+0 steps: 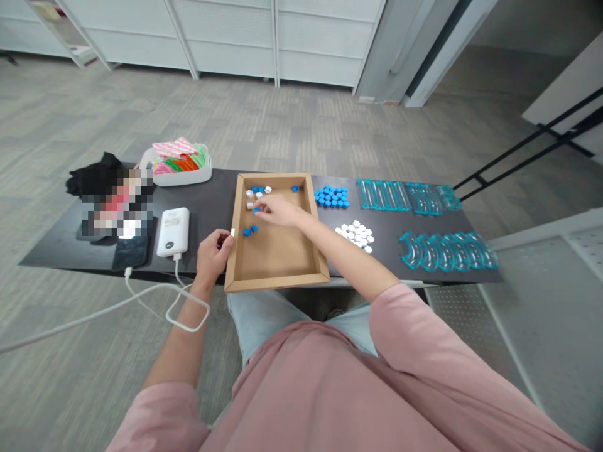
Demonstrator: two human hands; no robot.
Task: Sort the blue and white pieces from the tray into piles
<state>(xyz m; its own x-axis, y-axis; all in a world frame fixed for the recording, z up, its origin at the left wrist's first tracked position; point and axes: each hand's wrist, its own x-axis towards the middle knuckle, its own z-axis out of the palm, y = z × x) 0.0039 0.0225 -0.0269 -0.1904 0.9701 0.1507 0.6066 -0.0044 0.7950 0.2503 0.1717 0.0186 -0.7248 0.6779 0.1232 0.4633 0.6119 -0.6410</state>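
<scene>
A shallow cardboard tray point(271, 279) lies in front of me, its near edge at the table's front. Inside it are small blue and white hexagonal pieces, mostly toward the far left, with a lone blue one point(295, 188) at the far right. My right hand point(277, 210) reaches over the tray's right wall, its fingertips closed around a blue hexagonal piece point(255, 211), partly hidden. At the left wall, my left hand point(214, 252) pinches a white hexagonal piece point(232, 232) between thumb and fingers.
Right of the tray are piles of blue pieces point(332, 197) and white pieces point(356, 235). Beyond them lie clear tubes with teal ends point(384, 194) and curved ones point(445, 251). At left are a cabled power bank point(173, 231), a phone point(132, 248) and a white basket point(183, 178).
</scene>
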